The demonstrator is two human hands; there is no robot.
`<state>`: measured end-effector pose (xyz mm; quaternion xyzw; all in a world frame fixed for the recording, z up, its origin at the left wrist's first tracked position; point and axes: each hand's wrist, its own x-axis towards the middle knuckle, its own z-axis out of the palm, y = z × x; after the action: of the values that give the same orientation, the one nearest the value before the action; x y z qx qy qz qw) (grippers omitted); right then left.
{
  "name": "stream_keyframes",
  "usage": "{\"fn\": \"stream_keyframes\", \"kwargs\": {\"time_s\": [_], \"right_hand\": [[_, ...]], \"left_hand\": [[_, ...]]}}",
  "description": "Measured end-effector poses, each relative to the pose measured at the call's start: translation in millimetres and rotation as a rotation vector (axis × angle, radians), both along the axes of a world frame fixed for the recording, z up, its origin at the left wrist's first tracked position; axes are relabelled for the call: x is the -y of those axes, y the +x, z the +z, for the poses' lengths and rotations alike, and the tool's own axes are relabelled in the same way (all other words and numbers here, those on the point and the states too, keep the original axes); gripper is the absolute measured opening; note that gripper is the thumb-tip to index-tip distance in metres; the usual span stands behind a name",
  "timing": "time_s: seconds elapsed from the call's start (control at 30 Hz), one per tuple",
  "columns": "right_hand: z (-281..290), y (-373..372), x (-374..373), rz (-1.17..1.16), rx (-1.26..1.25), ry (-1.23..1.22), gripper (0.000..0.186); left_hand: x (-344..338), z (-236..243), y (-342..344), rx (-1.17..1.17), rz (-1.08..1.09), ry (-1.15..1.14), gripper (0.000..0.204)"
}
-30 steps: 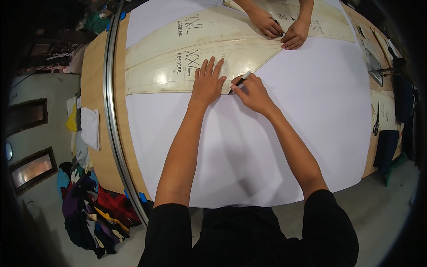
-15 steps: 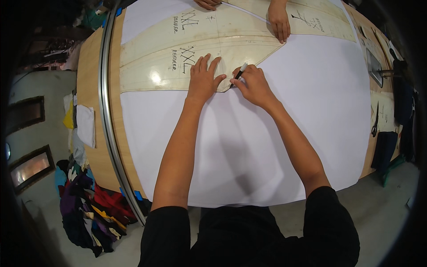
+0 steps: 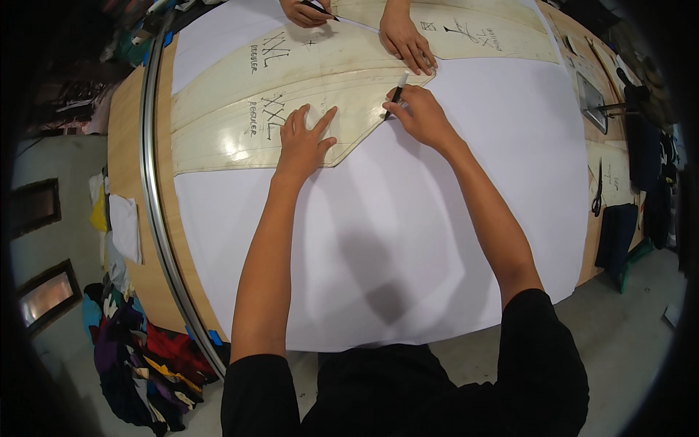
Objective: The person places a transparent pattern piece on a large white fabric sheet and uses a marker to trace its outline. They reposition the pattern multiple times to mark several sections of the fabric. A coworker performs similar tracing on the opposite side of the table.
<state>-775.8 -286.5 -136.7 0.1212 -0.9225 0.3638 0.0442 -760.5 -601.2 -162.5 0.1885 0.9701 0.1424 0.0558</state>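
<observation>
My left hand (image 3: pixel 304 149) lies flat with its fingers spread on a cream, glossy pattern piece (image 3: pixel 218 127), pressing near its lower corner. A black marker pen with a pale end (image 3: pixel 397 95) is pinched in my right hand (image 3: pixel 422 116). Its tip meets the slanted edge of the pattern piece, partway between the lower corner and the far right point. Beneath the pattern lies a wide sheet of white fabric (image 3: pixel 473 204). From across the table, another person rests one hand (image 3: pixel 406 40) on the pattern's right point and grips a dark pen (image 3: pixel 319 9) in the other hand (image 3: pixel 304 14).
A metal rail (image 3: pixel 149 160) runs down the table's left side beside a folded white cloth (image 3: pixel 125 224). More pattern pieces (image 3: pixel 495 33) lie at the far right. Scissors (image 3: pixel 598 193) and a dark folded cloth (image 3: pixel 617 237) sit at the right edge. Piled clothes (image 3: pixel 138 349) lie lower left.
My right hand and the marker have travelled from the lower corner up along the slanted edge. My left hand still presses the pattern. The other person's pen has come into view.
</observation>
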Motion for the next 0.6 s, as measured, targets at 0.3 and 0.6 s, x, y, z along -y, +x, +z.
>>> {"fn": "stream_keyframes", "kwargs": {"time_s": [0.3, 0.6], "right_hand": [[18, -29, -54, -0.127, 0.210, 0.068, 0.044], [3, -33, -66, -0.251, 0.064, 0.004, 0.038]], "left_hand": [[2, 0, 1, -0.003, -0.012, 0.017, 0.066], [2, 2, 2, 0.007, -0.007, 0.060, 0.065]]}}
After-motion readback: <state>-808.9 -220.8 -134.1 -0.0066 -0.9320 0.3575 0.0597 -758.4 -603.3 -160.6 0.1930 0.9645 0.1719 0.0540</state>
